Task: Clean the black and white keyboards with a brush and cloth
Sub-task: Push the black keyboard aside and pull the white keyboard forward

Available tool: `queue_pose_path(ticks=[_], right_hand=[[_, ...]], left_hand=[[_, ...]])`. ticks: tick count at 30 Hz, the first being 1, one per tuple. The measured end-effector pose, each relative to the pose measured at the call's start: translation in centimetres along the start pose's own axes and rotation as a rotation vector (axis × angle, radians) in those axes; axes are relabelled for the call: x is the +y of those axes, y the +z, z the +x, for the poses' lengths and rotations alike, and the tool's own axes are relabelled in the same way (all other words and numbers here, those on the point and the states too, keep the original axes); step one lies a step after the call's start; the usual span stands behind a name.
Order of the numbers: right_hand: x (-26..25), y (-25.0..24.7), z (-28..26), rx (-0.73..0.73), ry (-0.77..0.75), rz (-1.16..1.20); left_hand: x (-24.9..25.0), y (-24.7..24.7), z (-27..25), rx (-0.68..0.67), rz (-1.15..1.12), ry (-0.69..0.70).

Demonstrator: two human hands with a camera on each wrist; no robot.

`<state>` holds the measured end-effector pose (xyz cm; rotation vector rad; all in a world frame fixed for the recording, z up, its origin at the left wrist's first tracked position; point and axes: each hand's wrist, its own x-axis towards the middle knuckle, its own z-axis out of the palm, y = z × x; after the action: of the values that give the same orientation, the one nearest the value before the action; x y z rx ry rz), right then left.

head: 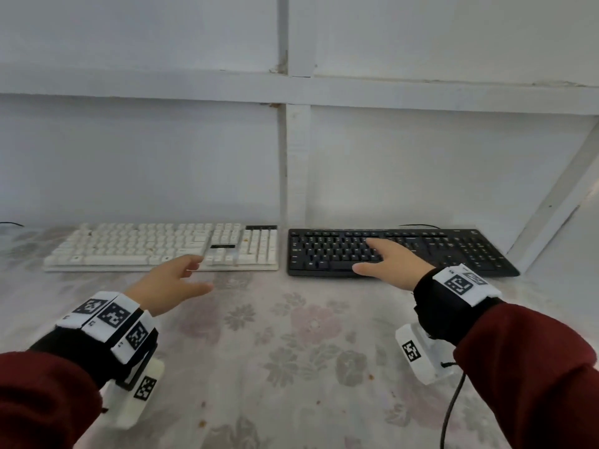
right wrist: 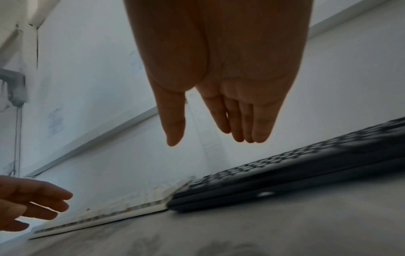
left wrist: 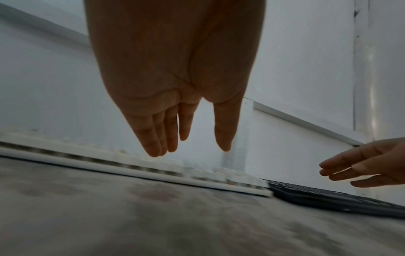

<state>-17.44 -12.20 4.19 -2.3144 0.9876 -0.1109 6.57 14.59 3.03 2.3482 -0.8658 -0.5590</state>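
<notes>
A white keyboard (head: 136,246) lies at the back left of the table, and a black keyboard (head: 453,247) lies right beside it. My left hand (head: 175,280) hovers open above the table just in front of the white keyboard (left wrist: 122,166), fingers straight, holding nothing. My right hand (head: 389,260) is open over the left half of the black keyboard (right wrist: 295,166), also empty. The wrist views show each hand (left wrist: 186,142) (right wrist: 210,136) raised off the surface. No brush or cloth is in view.
The table wears a pale floral cloth (head: 291,345). A white panelled wall (head: 291,140) rises right behind the keyboards. A black cable (head: 450,413) hangs from my right wrist camera across the near right of the table.
</notes>
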Motion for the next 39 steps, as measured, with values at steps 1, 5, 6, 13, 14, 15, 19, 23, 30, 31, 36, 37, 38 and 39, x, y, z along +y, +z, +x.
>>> queue_pose_path(ticks=[1,5,6,13,14,15,19,23,30,31,36,37,38,39], right_hand=[[-1.5,1.0,0.0,-0.017,-0.007,0.016],[-6.9,5.1,1.4,-0.036,-0.002,0.046],[-8.2,6.1,1.9,-0.039,0.004,0.041],[-13.9,11.0,5.1,-0.035,0.085,-0.018],[-14.2,11.5,5.7,-0.031,0.117,-0.023],[-14.4,12.0,6.1,-0.025,0.142,-0.038],[-15.0,13.3,7.0,-0.004,0.233,-0.096],[-14.8,13.6,8.0,0.002,0.263,-0.107],[-15.1,13.3,8.7,0.019,0.306,-0.17],[-15.1,13.2,8.7,0.016,0.302,-0.173],[-14.4,13.3,9.0,0.03,0.268,-0.148],[-14.4,13.3,8.9,0.029,0.27,-0.147],[-14.4,13.3,8.7,0.032,0.273,-0.137],[-14.4,13.3,8.5,0.034,0.277,-0.129]], left_hand=[[-1.1,-1.2,0.0,0.003,0.003,-0.007],[-6.0,-5.9,0.4,0.033,0.013,-0.037],[-7.3,-7.1,0.7,0.04,0.014,-0.049],[-15.2,-13.6,4.4,0.12,0.012,-0.172],[-16.0,-14.2,5.1,0.133,0.01,-0.2],[-16.5,-14.6,5.6,0.145,0.015,-0.223],[-18.0,-15.5,7.9,0.139,0.077,-0.256],[-18.8,-16.2,9.6,0.055,0.108,-0.22],[-19.5,-16.8,10.2,-0.008,0.129,-0.224],[-19.7,-16.8,10.2,-0.016,0.131,-0.23],[-19.8,-17.0,10.4,-0.015,0.127,-0.239],[-19.8,-17.0,10.4,-0.019,0.127,-0.252],[-19.8,-17.0,10.4,-0.017,0.126,-0.256],[-19.8,-17.0,10.3,-0.014,0.126,-0.267]])
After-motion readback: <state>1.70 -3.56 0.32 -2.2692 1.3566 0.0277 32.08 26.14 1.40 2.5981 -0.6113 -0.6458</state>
